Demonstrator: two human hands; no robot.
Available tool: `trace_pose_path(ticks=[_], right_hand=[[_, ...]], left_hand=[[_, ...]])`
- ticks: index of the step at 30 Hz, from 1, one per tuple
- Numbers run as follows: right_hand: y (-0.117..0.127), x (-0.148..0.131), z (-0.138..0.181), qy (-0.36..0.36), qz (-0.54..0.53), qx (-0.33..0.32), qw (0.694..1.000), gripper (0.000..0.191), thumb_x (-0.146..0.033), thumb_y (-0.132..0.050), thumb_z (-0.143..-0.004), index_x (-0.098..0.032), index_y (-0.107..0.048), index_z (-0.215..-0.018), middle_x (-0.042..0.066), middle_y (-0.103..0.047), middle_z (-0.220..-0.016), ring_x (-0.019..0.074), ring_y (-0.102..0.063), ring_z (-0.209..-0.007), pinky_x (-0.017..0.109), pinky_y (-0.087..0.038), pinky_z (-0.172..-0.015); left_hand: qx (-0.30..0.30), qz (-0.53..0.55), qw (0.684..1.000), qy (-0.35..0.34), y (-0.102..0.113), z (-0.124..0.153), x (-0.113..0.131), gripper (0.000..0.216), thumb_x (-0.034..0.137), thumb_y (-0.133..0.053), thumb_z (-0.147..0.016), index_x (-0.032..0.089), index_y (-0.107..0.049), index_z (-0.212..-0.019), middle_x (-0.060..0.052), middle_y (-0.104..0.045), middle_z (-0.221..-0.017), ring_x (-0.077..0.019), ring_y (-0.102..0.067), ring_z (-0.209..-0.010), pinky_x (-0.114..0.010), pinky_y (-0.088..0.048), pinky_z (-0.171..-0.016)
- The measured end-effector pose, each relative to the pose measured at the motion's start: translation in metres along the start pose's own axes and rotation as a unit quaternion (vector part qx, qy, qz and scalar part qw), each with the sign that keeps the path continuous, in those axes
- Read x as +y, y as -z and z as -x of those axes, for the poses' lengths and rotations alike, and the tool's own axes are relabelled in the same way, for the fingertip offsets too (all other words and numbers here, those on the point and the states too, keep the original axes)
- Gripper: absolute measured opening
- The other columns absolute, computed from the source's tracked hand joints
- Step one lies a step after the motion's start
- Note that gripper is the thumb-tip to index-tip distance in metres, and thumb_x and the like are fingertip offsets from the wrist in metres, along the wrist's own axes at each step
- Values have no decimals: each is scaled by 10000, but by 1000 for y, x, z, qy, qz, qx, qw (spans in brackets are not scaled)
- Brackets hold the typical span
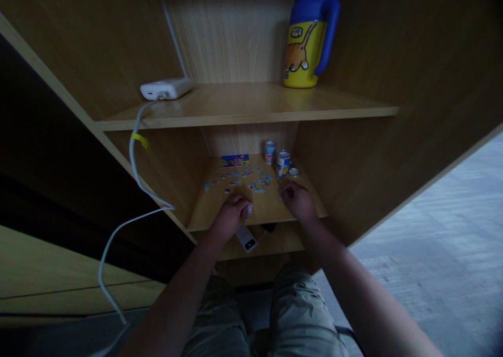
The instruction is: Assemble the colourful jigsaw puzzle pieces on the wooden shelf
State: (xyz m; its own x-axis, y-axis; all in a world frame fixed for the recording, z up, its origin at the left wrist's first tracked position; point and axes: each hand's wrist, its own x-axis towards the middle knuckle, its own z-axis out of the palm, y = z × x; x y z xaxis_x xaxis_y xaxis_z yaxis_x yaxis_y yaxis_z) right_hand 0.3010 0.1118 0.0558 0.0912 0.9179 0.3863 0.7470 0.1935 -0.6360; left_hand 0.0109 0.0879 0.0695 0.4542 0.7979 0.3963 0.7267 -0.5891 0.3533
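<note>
Small blue jigsaw puzzle pieces [247, 173] lie scattered over the lower wooden shelf [271, 210]. My left hand [231, 213] is at the shelf's front edge, its fingers closed around a few pale puzzle pieces [249, 209]. To the right, my right hand [301, 202] pinches over the shelf, with a small bluish puzzle piece [282, 193] showing at its fingertips. A colourful picture card [234, 161] lies flat behind the loose pieces. Two small printed cans, one farther back [270, 151] and one nearer [283, 164], stand at the back right, beside a round silver lid [294, 172].
Above, another shelf [236, 104] carries a white charger box [167, 88] and a blue-and-yellow mug bottle [305, 42]. A white cable [133, 158] hangs down the left side. Below my hands, a white device [246, 238] rests on a lower ledge.
</note>
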Motion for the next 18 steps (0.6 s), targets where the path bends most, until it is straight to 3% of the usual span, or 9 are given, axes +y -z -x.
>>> trace_pose_path(ticks=[18], right_hand=[[1, -1, 0, -4, -8, -2, 1000, 113, -250, -660, -993, -239, -771, -1010, 59, -829, -997, 217, -763, -886, 294, -537, -819]], left_hand=[[-16, -58, 998, -32, -1, 0, 3, 286, 81, -592, -985, 219, -785, -1145, -106, -744, -1151, -295, -666, -1109, -487, -555, -1086]])
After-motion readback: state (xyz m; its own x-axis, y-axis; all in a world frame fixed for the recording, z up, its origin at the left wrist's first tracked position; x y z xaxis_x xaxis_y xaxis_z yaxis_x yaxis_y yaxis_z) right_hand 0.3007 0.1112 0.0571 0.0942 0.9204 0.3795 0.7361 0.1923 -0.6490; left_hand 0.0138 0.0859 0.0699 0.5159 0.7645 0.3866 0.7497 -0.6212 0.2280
